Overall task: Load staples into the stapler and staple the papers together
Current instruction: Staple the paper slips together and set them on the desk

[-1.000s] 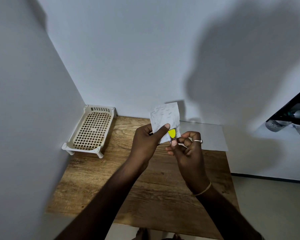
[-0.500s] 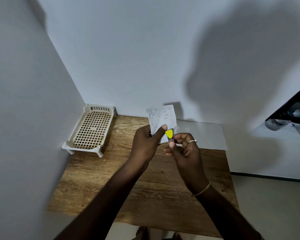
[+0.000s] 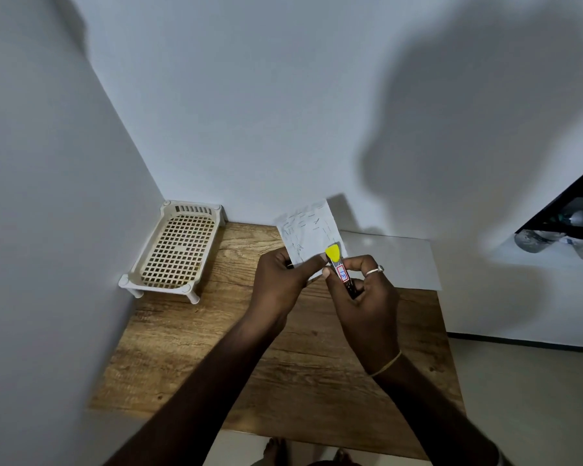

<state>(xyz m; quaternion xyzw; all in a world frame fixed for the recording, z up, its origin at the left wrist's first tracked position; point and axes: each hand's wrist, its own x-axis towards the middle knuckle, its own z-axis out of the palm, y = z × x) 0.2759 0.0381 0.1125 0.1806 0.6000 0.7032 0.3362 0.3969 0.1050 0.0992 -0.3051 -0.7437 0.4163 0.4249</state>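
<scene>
Both hands up over the wooden table (image 3: 189,358), well clear of the top. Left hand (image 3: 280,280) pinching small white paper (image 3: 308,235) at its lower edge, thumb on the front face, other fingers hidden behind the sheet. Paper held upright, covered in short dark marks; too small to read, cannot tell whether one sheet or several. Right hand (image 3: 364,297) closed around the stapler (image 3: 340,270): yellow tip pointing up and overlapping the paper's lower right corner, red-and-blue label on the body, rear end buried in the palm. Cannot tell whether the stapler mouth is actually over the paper edge or just in front of it; staples not visible. Ring on a right finger, thin band at the right wrist. Larger white sheet (image 3: 398,260) flat on the table's far right, partly covered by the hands. Cream lattice tray (image 3: 179,250) in the far left corner against the walls. Dark shelf with bottles cut off at the right edge.
</scene>
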